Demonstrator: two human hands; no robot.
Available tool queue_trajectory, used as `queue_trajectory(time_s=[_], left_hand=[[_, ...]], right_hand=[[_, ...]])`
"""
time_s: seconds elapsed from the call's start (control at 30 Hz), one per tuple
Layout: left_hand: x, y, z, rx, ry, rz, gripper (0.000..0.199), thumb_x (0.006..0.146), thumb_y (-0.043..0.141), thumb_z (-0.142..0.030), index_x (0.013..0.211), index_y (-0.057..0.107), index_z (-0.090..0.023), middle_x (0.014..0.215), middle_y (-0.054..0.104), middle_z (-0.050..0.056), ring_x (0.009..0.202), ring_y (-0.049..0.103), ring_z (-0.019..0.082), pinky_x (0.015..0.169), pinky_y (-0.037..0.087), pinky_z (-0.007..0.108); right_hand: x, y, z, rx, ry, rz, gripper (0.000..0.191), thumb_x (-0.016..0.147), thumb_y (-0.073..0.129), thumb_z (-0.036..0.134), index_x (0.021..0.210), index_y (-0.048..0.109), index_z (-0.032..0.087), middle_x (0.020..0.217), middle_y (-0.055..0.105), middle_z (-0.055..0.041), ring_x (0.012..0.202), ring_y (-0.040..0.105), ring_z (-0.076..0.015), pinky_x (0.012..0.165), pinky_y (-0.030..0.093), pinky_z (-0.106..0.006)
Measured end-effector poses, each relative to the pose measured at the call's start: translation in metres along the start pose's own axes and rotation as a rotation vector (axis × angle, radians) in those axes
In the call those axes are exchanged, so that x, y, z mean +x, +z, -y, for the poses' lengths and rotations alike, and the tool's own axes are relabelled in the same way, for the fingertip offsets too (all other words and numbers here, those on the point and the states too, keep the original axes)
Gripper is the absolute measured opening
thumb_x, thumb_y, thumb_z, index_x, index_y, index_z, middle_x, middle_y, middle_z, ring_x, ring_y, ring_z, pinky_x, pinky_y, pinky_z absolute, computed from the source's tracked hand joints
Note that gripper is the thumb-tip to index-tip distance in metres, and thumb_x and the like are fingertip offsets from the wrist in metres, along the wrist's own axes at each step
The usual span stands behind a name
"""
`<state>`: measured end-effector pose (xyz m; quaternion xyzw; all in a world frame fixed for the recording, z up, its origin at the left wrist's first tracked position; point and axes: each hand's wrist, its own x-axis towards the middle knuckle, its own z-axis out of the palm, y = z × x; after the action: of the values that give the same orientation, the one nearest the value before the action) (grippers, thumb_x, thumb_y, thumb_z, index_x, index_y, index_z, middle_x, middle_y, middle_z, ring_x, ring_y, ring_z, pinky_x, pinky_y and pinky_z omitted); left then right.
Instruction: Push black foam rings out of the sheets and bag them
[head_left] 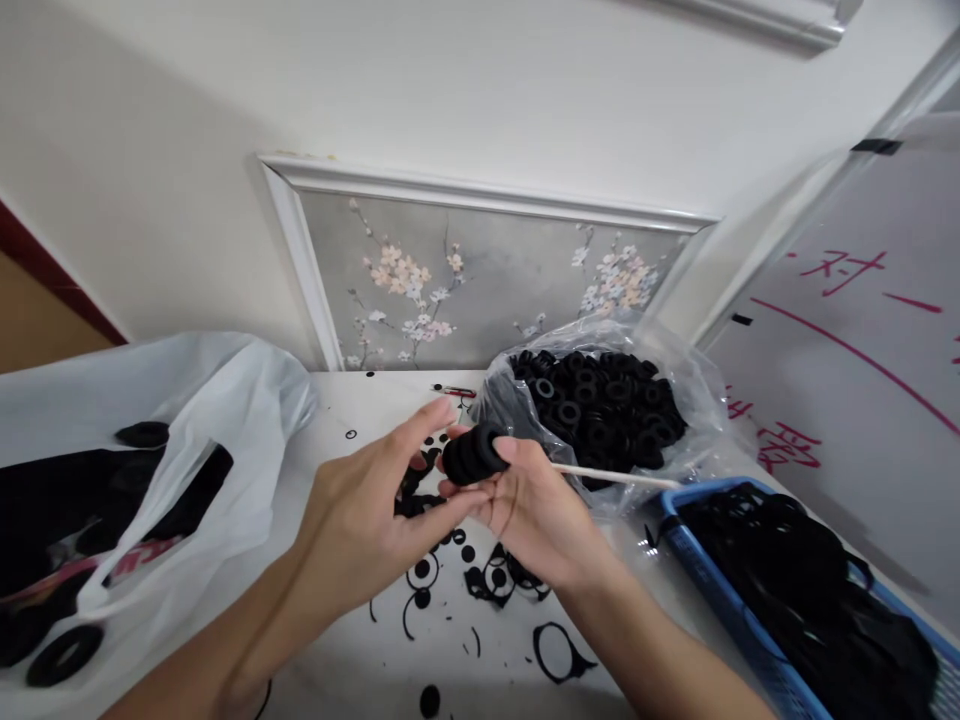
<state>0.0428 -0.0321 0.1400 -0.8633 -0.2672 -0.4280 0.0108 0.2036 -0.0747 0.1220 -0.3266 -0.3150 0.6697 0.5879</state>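
Note:
A black ribbed rubber piece [474,455], looking like a short stack of rings, is held in my right hand [536,515], thumb on its near end and fingers beneath. My left hand [360,500] is cupped around the other end, index finger stretched out and thumb reaching under the piece. Its fingers are apart, though whether they touch the rubber is hard to see. A thin pale stick [619,476] sticks out to the right from behind my right hand; its inner end is hidden. Black rubber scraps [495,580], thin rings and small discs lie on the white table below.
A clear plastic bag [697,390] full of black rubber rings stands at the back. On the right is a blue basket [720,590] of black scraps. At left lies a white plastic bag [255,430] with black pieces. A small red tool [459,392] lies near the wall.

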Motion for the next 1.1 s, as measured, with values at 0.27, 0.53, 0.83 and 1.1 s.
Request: queue_trajectory(time_s=[0.27, 0.53, 0.83, 1.1], left_hand=[[0.000, -0.002, -0.005, -0.019, 0.051, -0.015, 0.030, 0.087, 0.067, -0.032, 0.112, 0.057, -0.021, 0.092, 0.073, 0.001, 0.074, 0.069, 0.014, 0.065, 0.057, 0.025], [-0.010, 0.004, -0.002, 0.049, 0.168, -0.009, 0.040, 0.087, 0.066, -0.030, 0.123, 0.052, -0.021, 0.079, 0.070, 0.001, 0.062, 0.064, 0.015, 0.056, 0.052, 0.027], [-0.009, 0.003, 0.004, 0.161, 0.091, 0.122, 0.054, 0.090, 0.059, -0.041, 0.137, 0.042, -0.020, 0.118, 0.068, 0.007, 0.096, 0.069, 0.022, 0.069, 0.057, 0.028], [0.000, -0.011, -0.002, 0.240, -0.062, 0.106, 0.033, 0.093, 0.052, -0.042, 0.123, 0.054, -0.027, 0.136, 0.055, 0.000, 0.086, 0.067, 0.017, 0.065, 0.049, 0.028]], right_hand=[[-0.002, 0.003, 0.002, 0.360, 0.332, -0.048, 0.028, 0.085, 0.057, 0.041, 0.076, 0.065, 0.016, 0.070, 0.068, -0.0023, 0.061, 0.060, -0.0114, 0.070, 0.054, -0.027], [-0.010, 0.005, -0.009, 0.294, 0.289, 0.063, 0.030, 0.086, 0.054, 0.042, 0.087, 0.068, 0.016, 0.083, 0.072, -0.0068, 0.076, 0.067, -0.0172, 0.076, 0.054, -0.032], [-0.004, -0.017, 0.019, -0.247, -0.137, 0.002, 0.033, 0.071, 0.072, 0.035, 0.100, 0.073, 0.021, 0.090, 0.072, -0.0053, 0.082, 0.066, -0.0190, 0.077, 0.054, -0.033], [0.015, -0.153, 0.087, -1.381, -0.607, -1.128, 0.055, 0.070, 0.071, 0.029, 0.121, 0.065, 0.009, 0.104, 0.071, -0.0162, 0.101, 0.064, -0.0346, 0.094, 0.046, -0.052]])
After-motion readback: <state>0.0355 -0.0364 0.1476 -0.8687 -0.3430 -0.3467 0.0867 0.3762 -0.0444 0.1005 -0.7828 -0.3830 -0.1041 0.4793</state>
